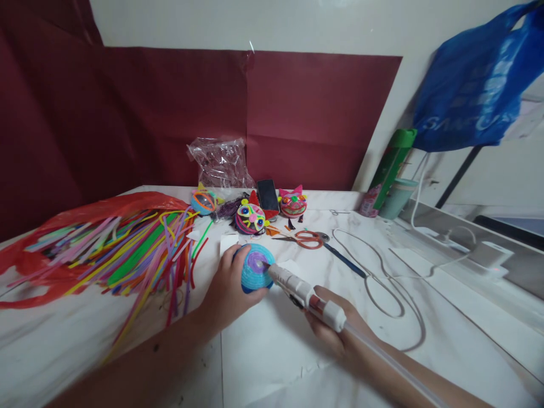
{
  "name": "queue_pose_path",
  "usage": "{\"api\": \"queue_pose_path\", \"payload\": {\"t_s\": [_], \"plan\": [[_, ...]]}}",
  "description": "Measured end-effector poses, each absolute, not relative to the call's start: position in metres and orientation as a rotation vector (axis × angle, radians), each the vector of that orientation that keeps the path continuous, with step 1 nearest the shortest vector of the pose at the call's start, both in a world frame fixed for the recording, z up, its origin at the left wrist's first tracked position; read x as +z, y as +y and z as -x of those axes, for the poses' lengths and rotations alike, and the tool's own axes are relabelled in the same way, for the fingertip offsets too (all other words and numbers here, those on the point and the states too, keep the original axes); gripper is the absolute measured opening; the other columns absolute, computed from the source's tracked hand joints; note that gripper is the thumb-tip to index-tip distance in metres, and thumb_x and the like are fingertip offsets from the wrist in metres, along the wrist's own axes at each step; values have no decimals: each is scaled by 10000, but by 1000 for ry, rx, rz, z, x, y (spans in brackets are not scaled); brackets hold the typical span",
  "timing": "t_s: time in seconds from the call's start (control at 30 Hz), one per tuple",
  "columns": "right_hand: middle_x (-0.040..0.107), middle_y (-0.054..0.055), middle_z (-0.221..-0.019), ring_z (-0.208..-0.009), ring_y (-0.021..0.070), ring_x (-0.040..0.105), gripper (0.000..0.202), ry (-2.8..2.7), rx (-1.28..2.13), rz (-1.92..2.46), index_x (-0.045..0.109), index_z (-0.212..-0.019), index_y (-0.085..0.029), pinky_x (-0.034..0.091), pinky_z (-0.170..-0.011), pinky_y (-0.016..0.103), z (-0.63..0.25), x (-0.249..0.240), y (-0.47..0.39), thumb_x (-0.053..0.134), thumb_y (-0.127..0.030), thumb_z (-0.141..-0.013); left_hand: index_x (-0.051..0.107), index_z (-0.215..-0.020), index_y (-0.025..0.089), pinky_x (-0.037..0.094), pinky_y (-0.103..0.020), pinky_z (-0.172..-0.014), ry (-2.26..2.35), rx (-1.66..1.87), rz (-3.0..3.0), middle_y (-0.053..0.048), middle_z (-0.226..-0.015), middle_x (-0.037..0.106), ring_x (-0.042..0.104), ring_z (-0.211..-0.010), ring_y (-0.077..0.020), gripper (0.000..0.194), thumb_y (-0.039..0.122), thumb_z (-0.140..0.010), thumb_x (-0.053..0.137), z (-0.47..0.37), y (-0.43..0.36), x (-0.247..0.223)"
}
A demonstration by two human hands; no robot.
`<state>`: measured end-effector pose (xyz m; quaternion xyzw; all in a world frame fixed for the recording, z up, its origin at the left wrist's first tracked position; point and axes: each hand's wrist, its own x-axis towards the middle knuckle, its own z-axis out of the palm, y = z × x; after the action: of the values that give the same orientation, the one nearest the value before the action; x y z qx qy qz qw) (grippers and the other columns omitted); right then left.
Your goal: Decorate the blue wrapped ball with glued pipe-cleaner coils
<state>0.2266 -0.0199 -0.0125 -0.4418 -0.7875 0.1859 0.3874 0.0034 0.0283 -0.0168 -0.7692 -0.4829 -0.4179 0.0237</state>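
Observation:
My left hand [229, 286] is closed around a ball [256, 277] covered in coiled blue pipe cleaner, with a purple spiral at its centre. My right hand [335, 323] grips a white hot glue gun [297, 286] by its handle. The gun's nozzle points left and lies at or just over the purple spiral; whether it touches, I cannot tell. A clear glue stick [382, 354] trails out of the gun's rear. Beneath both hands is a sheet of white paper [263, 357] on the marbled table.
Many coloured pipe cleaners [131, 249] spill from a red plastic bag [114, 204] at left. Behind stand decorated balls, one with a face [250, 218], and a black phone [267, 195]. Orange-handled scissors [309, 239] lie near a looping white cable [403, 309] leading to a power strip [484, 263].

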Motion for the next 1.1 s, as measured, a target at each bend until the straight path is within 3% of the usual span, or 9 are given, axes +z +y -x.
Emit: {"api": "queue_pose_path", "payload": {"t_s": [0.1,0.23,0.4,0.6,0.8,1.0,1.1], "plan": [[548,20,-646,-577,149,517,190,-1984,637,1131,540,-741,-194,444,-514,250,-231,-5,-26,458,-341,-830,364,-1254,206,394,-471,-987,-1516,-1300,2387,-144,-1229,424,440,-1170,-314,768,256,-568,704,-3,29,-18],[642,77,-858,-696,184,594,363,-1859,783,1199,628,-946,-187,499,-544,264,-242,-1,-30,420,-468,-848,366,-1248,196,372,-481,-997,-1553,-1313,2358,-142,-1217,426,430,-1175,-316,761,268,-573,708,-4,28,-18],[637,93,-906,-704,186,596,473,-1686,844,1282,658,-918,-166,499,-513,256,-245,-4,-22,397,-552,-838,347,-1249,199,363,-465,-1007,-1511,-1320,2351,-150,-1297,377,394,-1223,-307,708,253,-630,688,-3,27,-17],[628,111,-1009,-811,215,597,479,-1627,922,1347,663,-964,-171,499,-567,280,-245,-11,-18,409,-557,-835,442,-1140,223,381,-469,-987,-1461,-1224,2380,-132,-1269,397,438,-1180,-299,530,281,-671,682,-1,29,-18],[637,88,-903,-665,167,570,468,-1610,954,1353,651,-993,-158,477,-539,276,-246,-7,-18,408,-526,-835,461,-1160,205,389,-472,-971,-1368,-1129,2409,-148,-1277,377,437,-1175,-306,501,315,-711,652,2,30,-17],[645,86,-876,-753,198,585,437,-1567,926,1352,664,-913,-161,463,-528,255,-242,2,-17,412,-507,-824,452,-1170,187,406,-465,-954,-1353,-1081,2402,-156,-1262,371,447,-1154,-300,494,346,-736,626,4,29,-15],[651,71,-862,-677,167,564,440,-1552,855,1334,654,-867,-162,441,-517,242,-247,10,-15,389,-511,-835,456,-1164,182,413,-466,-946,-1326,-1038,2393,-159,-1260,366,450,-1145,-301,475,347,-747,612,4,30,-15]]}}
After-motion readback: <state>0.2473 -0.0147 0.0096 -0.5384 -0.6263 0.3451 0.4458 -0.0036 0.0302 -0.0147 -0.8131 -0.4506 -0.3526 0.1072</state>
